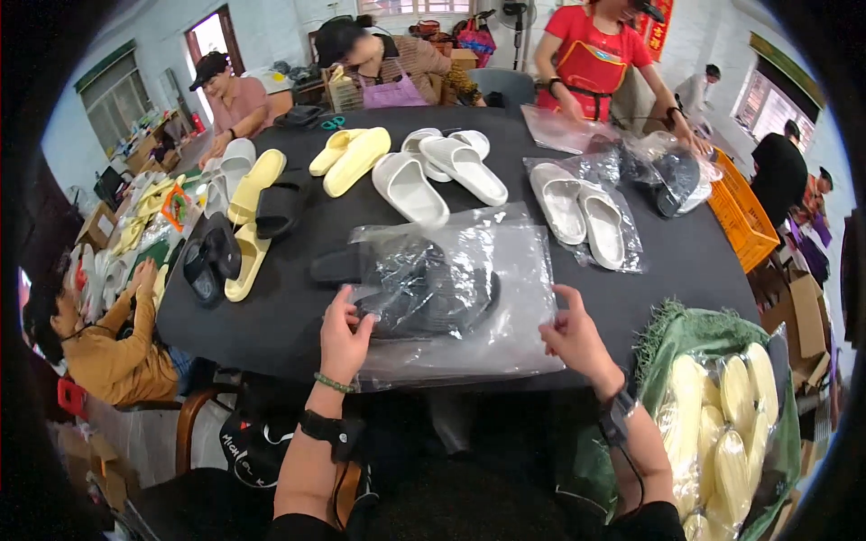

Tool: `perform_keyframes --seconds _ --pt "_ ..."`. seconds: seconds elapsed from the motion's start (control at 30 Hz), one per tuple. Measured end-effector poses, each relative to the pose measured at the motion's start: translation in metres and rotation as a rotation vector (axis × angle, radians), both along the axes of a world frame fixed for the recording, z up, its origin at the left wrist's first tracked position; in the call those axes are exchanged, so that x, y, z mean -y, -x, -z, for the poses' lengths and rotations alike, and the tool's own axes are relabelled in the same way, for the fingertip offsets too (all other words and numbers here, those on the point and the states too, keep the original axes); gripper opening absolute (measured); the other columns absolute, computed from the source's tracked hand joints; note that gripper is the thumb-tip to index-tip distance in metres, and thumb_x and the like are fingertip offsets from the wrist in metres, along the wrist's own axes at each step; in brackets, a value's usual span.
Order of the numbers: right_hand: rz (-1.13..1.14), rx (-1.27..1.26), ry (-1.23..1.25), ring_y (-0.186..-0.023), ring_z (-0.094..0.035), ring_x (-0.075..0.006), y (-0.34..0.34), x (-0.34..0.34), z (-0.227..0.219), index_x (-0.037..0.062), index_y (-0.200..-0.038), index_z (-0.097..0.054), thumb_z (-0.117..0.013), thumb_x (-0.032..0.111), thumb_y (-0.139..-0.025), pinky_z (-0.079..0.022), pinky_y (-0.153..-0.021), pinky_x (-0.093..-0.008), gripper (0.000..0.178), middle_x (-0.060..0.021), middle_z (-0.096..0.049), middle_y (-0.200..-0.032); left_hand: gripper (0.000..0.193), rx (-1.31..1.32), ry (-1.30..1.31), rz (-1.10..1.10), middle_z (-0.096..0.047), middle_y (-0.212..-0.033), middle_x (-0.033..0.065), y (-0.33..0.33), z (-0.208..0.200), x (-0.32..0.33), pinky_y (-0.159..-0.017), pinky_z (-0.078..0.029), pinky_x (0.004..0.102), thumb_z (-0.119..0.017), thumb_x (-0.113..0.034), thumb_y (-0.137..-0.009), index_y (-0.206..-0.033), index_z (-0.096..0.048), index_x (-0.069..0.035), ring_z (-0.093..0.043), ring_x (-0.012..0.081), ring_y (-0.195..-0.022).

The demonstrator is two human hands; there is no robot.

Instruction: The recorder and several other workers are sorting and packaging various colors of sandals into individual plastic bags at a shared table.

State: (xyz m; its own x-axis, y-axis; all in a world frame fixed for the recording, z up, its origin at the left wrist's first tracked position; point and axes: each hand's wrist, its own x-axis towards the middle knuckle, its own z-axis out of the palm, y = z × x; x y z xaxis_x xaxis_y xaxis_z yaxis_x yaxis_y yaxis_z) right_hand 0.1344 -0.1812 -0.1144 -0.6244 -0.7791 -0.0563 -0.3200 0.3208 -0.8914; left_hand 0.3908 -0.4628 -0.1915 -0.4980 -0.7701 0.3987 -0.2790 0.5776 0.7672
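Note:
In front of me on the black table, a clear plastic bag (523, 311) lies flat with black slide sandals (424, 293) showing through it. One dark slipper end (336, 268) sticks out past the bag's left edge. My left hand (343, 335) is at that side, its thumb and fingers apart, close to the plastic. At the opposite edge, my right hand (579, 341) touches or nearly touches the bag, with the index finger stretched out and the others partly bent. Beyond the bag are white slides (410, 187) and yellow slides (358, 160).
Bagged white slides (582, 212) lie to the right, near an orange crate (741, 216). A green sack (645, 361) of wrapped yellow slides stands at the lower right. Black slides (212, 257) sit at the left. Co-workers are around the table; one in red (586, 63) handles bags.

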Motion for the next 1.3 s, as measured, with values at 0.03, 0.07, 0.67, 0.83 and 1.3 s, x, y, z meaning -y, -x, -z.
perform_keyframes --seconds 0.03,0.07,0.67,0.83,1.3 --pt "0.015 0.024 0.031 -0.057 -0.061 -0.0128 -0.007 -0.01 0.002 0.0021 -0.141 -0.027 -0.063 0.0 -0.089 -0.049 -0.051 -0.0278 0.063 -0.0054 -0.058 -0.07 0.066 -0.007 -0.006 0.001 -0.064 -0.097 0.0133 -0.001 -0.002 -0.002 -0.075 -0.052 0.0333 -0.078 -0.018 -0.082 -0.138 -0.048 -0.002 -0.061 0.0197 -0.082" --pt "0.0 0.024 0.03 -0.057 -0.061 -0.0128 -0.008 -0.018 0.013 0.0021 -0.141 -0.027 -0.063 0.0 -0.089 -0.049 -0.051 -0.0278 0.063 -0.0054 -0.058 -0.07 0.064 -0.013 -0.013 0.001 -0.064 -0.101 0.0148 -0.002 -0.006 -0.003 -0.077 -0.052 0.0343 -0.078 -0.019 -0.082 -0.136 -0.049 -0.002 -0.061 0.0209 -0.085" --pt "-0.497 -0.87 -0.453 -0.149 -0.008 -0.0403 0.05 0.044 -0.023 0.0039 -0.156 -0.007 -0.092 0.044 -0.055 -0.019 -0.119 -0.0515 0.137 -0.0221 -0.007 -0.162 0.047 -0.006 -0.085 0.099 -0.067 -0.08 0.0093 -0.015 -0.022 0.0 -0.066 -0.053 0.0289 -0.065 0.0 -0.086 -0.132 -0.053 -0.001 -0.065 0.0148 -0.069" --pt "-0.607 -0.696 -0.709 -0.151 0.002 -0.0377 0.073 0.043 0.027 0.0027 -0.155 0.007 -0.091 0.055 -0.046 -0.011 -0.12 -0.0551 0.156 -0.0204 0.001 -0.163 0.035 -0.15 -0.46 0.036 -0.064 -0.084 0.0039 -0.029 -0.048 0.012 -0.062 -0.051 0.0221 -0.053 0.004 -0.093 -0.129 -0.055 0.002 -0.059 0.0072 -0.065" --pt "-0.618 -0.675 -0.758 -0.151 0.007 -0.0371 0.076 0.048 0.031 0.002 -0.155 0.006 -0.089 0.063 -0.045 -0.008 -0.119 -0.0558 0.158 -0.0199 0.005 -0.163 0.023 0.155 -0.136 0.154 -0.068 -0.078 0.0109 -0.018 -0.046 -0.007 -0.077 -0.049 0.0339 -0.068 -0.02 -0.089 -0.076 -0.068 0.0 -0.065 0.0239 -0.077"
